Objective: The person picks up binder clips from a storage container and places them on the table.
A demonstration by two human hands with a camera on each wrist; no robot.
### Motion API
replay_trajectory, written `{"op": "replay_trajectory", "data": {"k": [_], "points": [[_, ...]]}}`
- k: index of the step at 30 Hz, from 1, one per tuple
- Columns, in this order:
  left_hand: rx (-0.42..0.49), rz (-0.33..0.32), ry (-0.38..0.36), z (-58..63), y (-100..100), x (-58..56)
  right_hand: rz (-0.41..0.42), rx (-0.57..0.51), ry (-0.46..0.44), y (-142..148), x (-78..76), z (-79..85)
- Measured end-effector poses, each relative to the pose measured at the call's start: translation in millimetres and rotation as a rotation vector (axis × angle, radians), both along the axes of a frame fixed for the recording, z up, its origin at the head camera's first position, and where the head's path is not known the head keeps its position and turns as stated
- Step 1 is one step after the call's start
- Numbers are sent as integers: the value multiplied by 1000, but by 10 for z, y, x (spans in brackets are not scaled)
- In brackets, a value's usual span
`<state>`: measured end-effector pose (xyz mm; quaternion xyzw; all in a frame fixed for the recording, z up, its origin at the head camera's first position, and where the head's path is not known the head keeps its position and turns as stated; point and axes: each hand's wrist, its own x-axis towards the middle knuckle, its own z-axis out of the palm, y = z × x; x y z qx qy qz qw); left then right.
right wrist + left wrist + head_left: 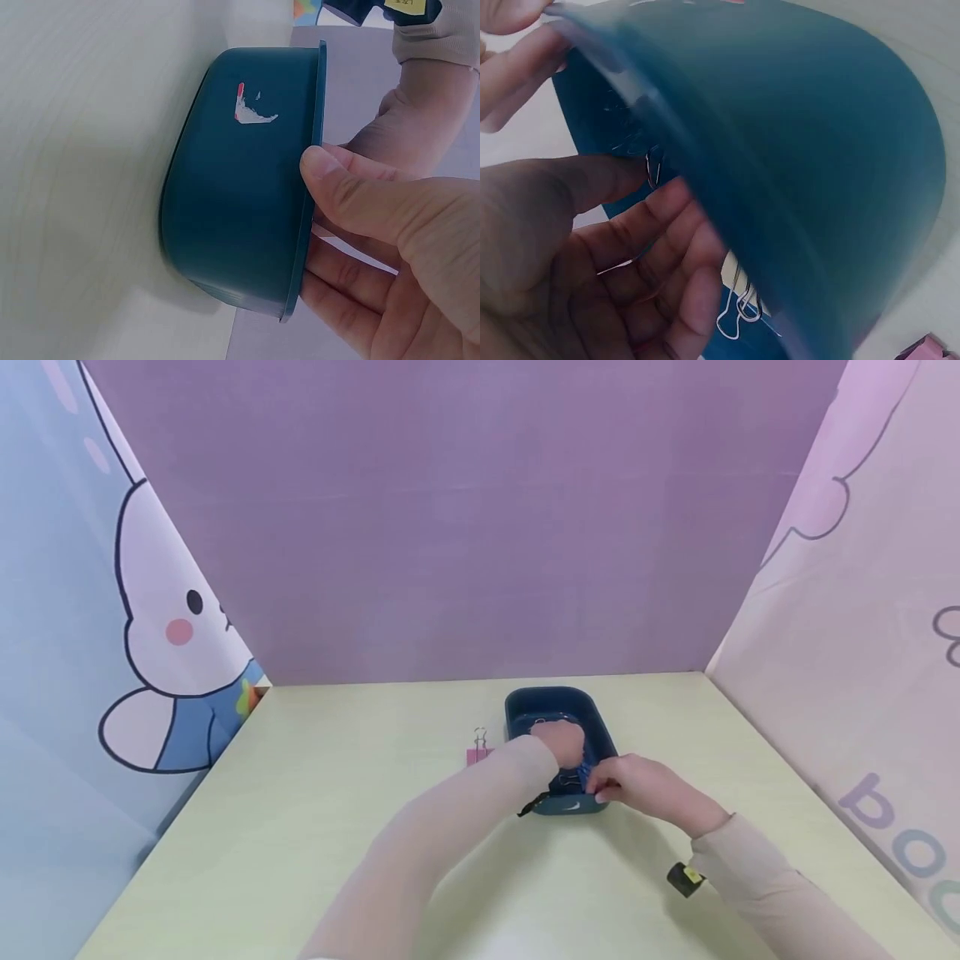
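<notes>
My right hand (645,789) pinches the rim of the tray (240,180); left hand (558,743) reaches open inside. It looks light, stiff, smooth plastic.

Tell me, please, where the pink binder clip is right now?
In the head view, the pink clip lies on the table, just left of the blue tray, beside the left forearm.

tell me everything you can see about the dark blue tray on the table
The dark blue tray is a shallow, rounded-rectangle tub, smooth like plastic, with a thin rim and a small pale mark on its near wall. It sits flat on the pale green table, right of a pink binder clip. The left hand reaches inside it among wire-handled binder clips; the right hand grips its near rim, thumb on the outer wall.
</notes>
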<state>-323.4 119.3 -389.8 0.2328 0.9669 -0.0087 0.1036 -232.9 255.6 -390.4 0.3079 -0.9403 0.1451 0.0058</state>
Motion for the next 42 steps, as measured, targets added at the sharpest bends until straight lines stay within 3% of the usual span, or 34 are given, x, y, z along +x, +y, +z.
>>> {"op": "replay_trajectory", "data": {"k": [6, 9, 13, 19, 23, 27, 30, 35, 42], "points": [[34, -2, 0, -9, -11, 13, -10, 6, 7, -6, 1, -17], [132, -41, -75, -13, -52, -12, -6, -1, 4, -6, 5, -17], [257, -82, -174, 69, -118, -37, -2, -12, 5, 4, 16, -5], [307, -163, -118, 444, -352, -100, -2, -6, -7, 9, 3, -1], [390, -230, -75, 701, -638, -235, -22, 0, -39, -7, -8, 3], [464, -239, -9, 891, -997, -378, -47, 8, -57, -19, 2, 4], [502, -201, 45, 951, -1297, -477, -52, 16, -62, -33, 5, 4], [518, -125, 112, 866, -1739, -618, -54, 24, -61, -34, -4, 1], [496, -20, 54, 461, -2145, -685, -41, 24, -51, -44, -3, -1]]}}
